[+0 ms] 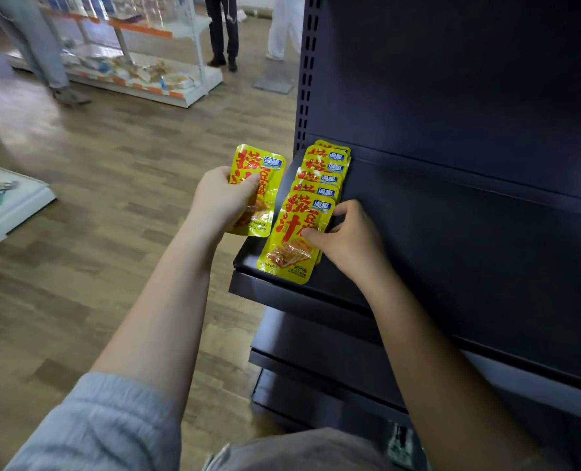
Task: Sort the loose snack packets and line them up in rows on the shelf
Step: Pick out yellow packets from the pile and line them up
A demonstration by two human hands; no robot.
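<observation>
A person's right hand (347,237) is pinching the front packet (294,237) of 1 overlapping row (326,171) on the dark shelf (452,232), long axis pointing backward; the left hand (223,197), just beside, is gripping seemingly 1 spare packet (258,192)

Yellow snack packets (296,237): 6 overlapping in row on shelf (452,232), 1 off shelf (258,190).

Head camera looks steeply down (close) at the shelf (418,212).
</observation>
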